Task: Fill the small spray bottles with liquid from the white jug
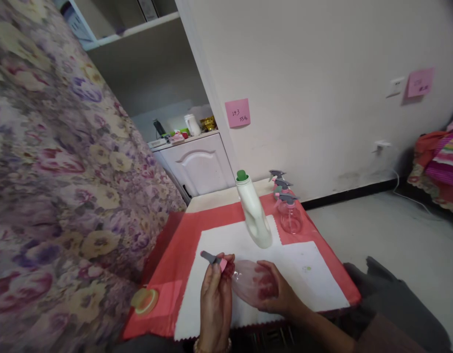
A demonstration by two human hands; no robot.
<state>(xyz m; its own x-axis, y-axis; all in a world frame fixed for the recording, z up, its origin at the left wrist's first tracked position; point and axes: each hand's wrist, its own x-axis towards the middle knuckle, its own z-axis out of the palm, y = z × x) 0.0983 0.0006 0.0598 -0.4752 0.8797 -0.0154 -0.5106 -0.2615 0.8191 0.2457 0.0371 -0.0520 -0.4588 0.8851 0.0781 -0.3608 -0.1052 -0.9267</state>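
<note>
At 12 o'clock, a pink note (237, 113) on the wall (307, 63) bears handwriting: a number that looks like 243, with characters below it too unclear to read. At 2 o'clock, a second pink note (420, 82) on the same wall carries dark handwriting, too blurred to make out.

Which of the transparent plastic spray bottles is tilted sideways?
The transparent plastic spray bottle held in the person's bare right hand; the other three spray bottles stand upright near the pale wall.
</note>
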